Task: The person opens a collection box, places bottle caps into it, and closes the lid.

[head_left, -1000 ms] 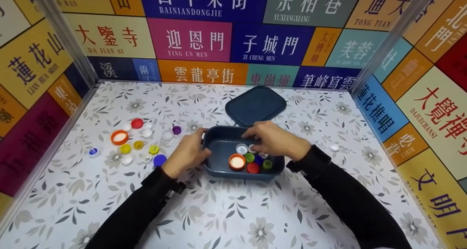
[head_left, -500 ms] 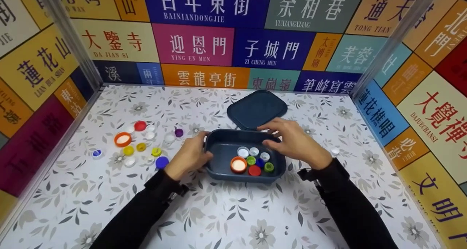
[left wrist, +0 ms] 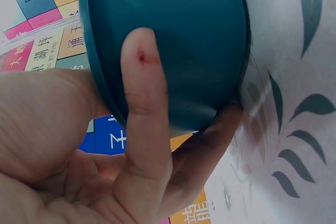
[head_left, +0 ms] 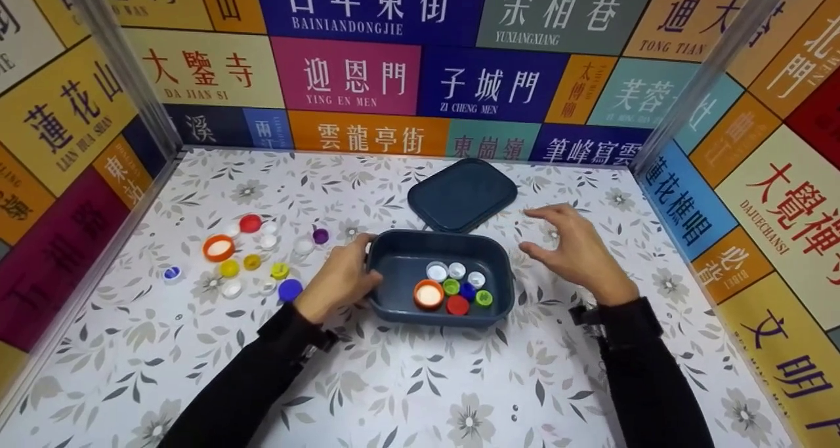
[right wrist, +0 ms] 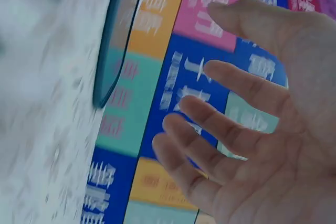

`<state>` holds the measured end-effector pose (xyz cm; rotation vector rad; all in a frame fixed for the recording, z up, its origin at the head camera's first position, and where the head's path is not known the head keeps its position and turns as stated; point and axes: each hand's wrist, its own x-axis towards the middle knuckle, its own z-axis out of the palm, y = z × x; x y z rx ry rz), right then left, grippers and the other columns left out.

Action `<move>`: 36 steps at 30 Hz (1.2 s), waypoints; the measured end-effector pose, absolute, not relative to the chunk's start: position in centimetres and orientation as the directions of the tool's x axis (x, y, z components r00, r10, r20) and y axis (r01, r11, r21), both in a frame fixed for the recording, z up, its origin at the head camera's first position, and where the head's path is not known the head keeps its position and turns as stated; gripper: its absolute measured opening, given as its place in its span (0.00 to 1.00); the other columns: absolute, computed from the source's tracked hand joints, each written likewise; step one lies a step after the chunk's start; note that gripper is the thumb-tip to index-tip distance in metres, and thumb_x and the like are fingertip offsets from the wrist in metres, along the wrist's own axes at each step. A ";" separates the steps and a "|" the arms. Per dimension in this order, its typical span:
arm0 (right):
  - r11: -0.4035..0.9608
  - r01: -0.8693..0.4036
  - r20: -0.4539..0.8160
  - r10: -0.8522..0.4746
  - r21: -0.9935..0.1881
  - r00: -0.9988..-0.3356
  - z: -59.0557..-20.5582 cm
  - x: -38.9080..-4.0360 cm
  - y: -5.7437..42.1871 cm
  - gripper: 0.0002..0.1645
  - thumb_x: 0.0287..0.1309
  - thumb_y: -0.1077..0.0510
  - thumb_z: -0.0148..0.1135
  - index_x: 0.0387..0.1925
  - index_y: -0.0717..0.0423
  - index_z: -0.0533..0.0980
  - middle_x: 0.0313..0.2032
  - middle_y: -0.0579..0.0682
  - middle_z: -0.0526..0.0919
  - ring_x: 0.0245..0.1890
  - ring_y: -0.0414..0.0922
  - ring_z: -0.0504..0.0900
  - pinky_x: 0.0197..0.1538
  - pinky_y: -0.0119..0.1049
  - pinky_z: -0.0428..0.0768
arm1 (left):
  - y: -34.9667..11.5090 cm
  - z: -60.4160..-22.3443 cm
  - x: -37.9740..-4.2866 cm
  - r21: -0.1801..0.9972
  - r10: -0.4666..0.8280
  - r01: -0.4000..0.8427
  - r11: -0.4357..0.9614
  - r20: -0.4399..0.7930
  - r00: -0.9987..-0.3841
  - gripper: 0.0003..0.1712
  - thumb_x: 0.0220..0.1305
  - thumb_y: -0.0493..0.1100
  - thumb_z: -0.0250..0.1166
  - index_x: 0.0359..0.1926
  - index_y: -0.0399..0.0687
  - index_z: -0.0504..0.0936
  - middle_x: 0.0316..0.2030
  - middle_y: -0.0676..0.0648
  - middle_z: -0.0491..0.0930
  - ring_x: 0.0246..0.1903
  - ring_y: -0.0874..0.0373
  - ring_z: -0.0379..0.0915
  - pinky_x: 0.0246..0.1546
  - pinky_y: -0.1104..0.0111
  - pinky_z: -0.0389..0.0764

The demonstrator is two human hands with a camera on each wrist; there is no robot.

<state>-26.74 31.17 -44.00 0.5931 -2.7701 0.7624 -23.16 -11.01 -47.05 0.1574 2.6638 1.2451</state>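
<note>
Head view: a dark blue-grey container [head_left: 436,318] stands upright on the flower-patterned counter [head_left: 394,382] and serves as the landmark. Its left end is gripped by the left hand [head_left: 338,277], the thumb lying over the rim and the other fingers outside; the left wrist view shows one of these fingers laid straight along the outer wall and another bent beneath the lower edge. To the right of the container, and apart from it, hangs the right hand [head_left: 569,248], its thumb and fingers spread, as the right wrist view confirms. Inside the container, toward its right half, lie three white caps [head_left: 457,271], a green cap [head_left: 451,287], a second green cap [head_left: 484,298], a dark blue cap [head_left: 467,290], a red cap [head_left: 457,305] and a wide orange-rimmed cap [head_left: 428,294] with a pale interior. Just behind the container, the matching lid [head_left: 462,195] lies flat. Well to the left of the container are loose caps [head_left: 252,262], among them red, yellow, white and blue pieces and a second orange-rimmed one; a small purple cap [head_left: 320,236] lies nearer, beyond the left hand. Behind the container and the lid rises a wall of coloured panels [head_left: 354,81] bearing Chinese characters.
</note>
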 end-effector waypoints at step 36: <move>0.912 -0.018 -0.248 -0.131 -0.411 -0.960 -46.4 -27.9 44.4 0.36 0.69 0.53 0.82 0.72 0.64 0.84 0.68 0.79 0.84 0.65 0.73 0.85 0.67 0.67 0.88 | -11.0 -47.3 -22.8 0.742 0.179 0.083 0.665 -0.050 -0.983 0.43 0.69 0.30 0.71 0.84 0.38 0.71 0.60 0.25 0.90 0.31 0.48 0.93 0.29 0.60 0.94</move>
